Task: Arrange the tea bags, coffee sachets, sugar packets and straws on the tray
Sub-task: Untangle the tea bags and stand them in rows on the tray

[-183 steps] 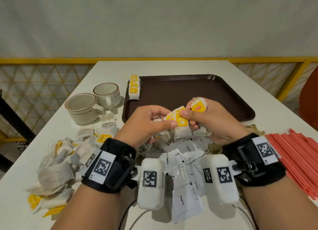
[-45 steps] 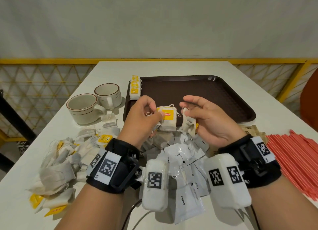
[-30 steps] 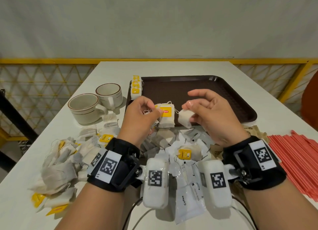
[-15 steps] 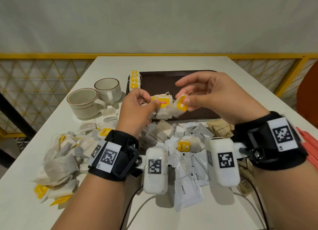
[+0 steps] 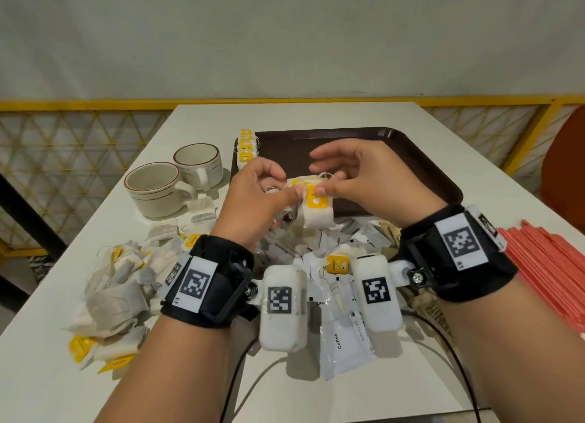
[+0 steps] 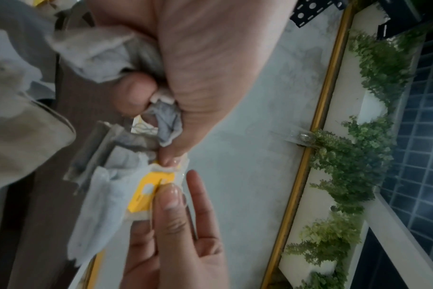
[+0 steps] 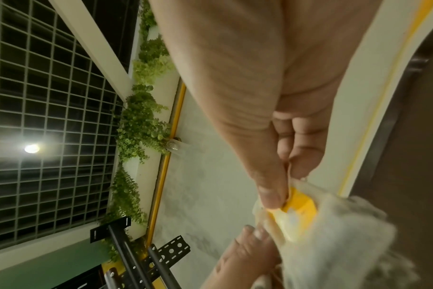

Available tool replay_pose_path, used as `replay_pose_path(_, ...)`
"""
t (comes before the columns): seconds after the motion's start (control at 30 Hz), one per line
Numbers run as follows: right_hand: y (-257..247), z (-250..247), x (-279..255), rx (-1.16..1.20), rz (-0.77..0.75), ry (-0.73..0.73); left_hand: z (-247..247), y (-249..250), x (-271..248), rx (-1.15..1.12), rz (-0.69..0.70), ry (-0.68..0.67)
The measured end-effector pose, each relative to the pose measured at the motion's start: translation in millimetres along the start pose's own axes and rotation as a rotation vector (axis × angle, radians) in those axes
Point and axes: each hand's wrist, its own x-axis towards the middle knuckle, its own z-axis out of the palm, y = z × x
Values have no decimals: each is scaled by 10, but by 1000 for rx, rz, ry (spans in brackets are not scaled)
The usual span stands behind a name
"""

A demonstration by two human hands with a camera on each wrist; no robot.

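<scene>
Over the near edge of the brown tray [image 5: 421, 163], my left hand [image 5: 285, 196] grips a small stack of tea bags [image 5: 292, 185], its fingers curled round them [image 6: 158, 121]. My right hand [image 5: 323, 186] pinches one tea bag with a yellow tag [image 5: 317, 209] by thumb and forefinger and holds it against that stack [image 7: 297, 207]. A row of tea bags [image 5: 247, 150] lies along the tray's left edge. Loose tea bags [image 5: 117, 283] are heaped at the left. White coffee sachets [image 5: 343, 340] lie under my wrists. Red straws [image 5: 550, 261] lie at the right.
Two beige cups [image 5: 155, 185] [image 5: 198, 164] stand left of the tray. Brown paper packets [image 5: 425, 302] lie partly hidden under my right wrist. A yellow railing [image 5: 95, 106] runs behind the white table [image 5: 300, 115].
My right hand dropped one tea bag onto the sachets, then carried a yellow-tagged tea bag left to the stack in my left hand. Both hands now meet over the tray's near edge.
</scene>
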Motion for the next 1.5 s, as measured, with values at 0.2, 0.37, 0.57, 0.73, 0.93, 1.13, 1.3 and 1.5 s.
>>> replay_pose_path(0.2, 41, 5, -9, 9, 31, -14, 13, 50, -24, -129, -66, -39)
replay_pose_path(0.37, 49, -28, -36, 105, 67, 3, 6, 40, -44, -14, -79, -159)
replay_pose_path(0.57, 131, -131, -186, -209, 214, -282, -129, 19, 33, -26, -92, 8)
replay_pose_path(0.73, 189, 6, -278, -555, 178, -491, -122, -6, 34, 13, -78, 5)
replay_pose_path(0.93, -16, -141, -259, 242, 151, -339, -82, -28, 31, 50, -35, 29)
replay_pose_path(1.13, 79, 88, -96, 263, 123, 35, -16, 21, -18, 98, -11, -34)
replay_pose_path(1.3, 163, 184, -53, 140, 94, 45, -24, 47, -35, 70, -26, -75)
replay_pose_path(1.5, 189, 89, -31, 142, 99, 135, -74, 99, -41, 11, -22, -43)
